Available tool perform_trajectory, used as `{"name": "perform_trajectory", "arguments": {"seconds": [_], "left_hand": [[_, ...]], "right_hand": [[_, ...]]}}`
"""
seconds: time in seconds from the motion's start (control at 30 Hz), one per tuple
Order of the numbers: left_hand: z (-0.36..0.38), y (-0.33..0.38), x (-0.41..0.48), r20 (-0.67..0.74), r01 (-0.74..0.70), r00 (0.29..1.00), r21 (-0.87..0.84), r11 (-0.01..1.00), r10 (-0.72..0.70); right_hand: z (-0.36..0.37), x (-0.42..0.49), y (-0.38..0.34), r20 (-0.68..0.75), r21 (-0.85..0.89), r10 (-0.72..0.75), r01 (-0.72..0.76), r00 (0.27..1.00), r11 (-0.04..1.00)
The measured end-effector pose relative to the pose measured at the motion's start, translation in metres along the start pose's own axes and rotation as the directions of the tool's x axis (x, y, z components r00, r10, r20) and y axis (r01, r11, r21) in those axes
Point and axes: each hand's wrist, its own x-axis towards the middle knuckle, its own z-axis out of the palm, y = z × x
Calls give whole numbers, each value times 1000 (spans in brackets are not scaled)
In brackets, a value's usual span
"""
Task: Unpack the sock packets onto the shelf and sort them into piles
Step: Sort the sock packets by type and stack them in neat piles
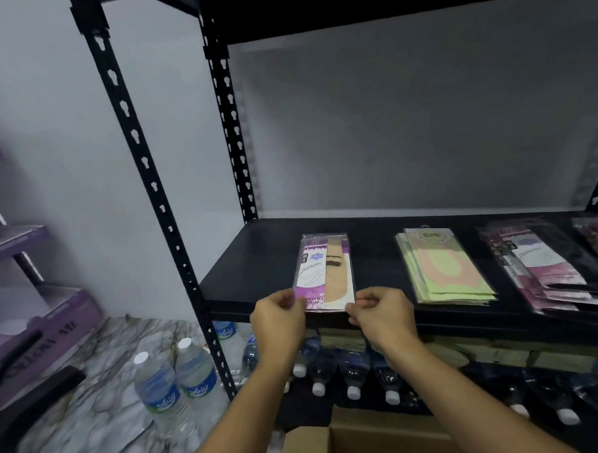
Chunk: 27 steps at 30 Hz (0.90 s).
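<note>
Two hands are gripping one purple sock packet (323,273), which is lying flat near the front edge of the black shelf (258,262), well apart from the green pile (443,268) and the pink-and-black pile (539,267) to its right; you are apparently giving this kind its own pile. Your left hand (277,316) is pinching the near left corner and your right hand (383,316) the near right corner, fingers curled, seemingly squaring the packet to the edge.
</note>
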Motion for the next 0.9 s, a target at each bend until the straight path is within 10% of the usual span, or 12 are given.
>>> {"name": "perform_trajectory", "arguments": {"seconds": [0.27,0.9], "left_hand": [[-15,3,55,36,-80,997,290,954,72],[-10,-13,105,53,-116,993,330,937,104]], "right_hand": [[43,29,-23,6,-103,-49,49,999,993],[83,65,-33,57,-309,-95,108,994,945]]}}
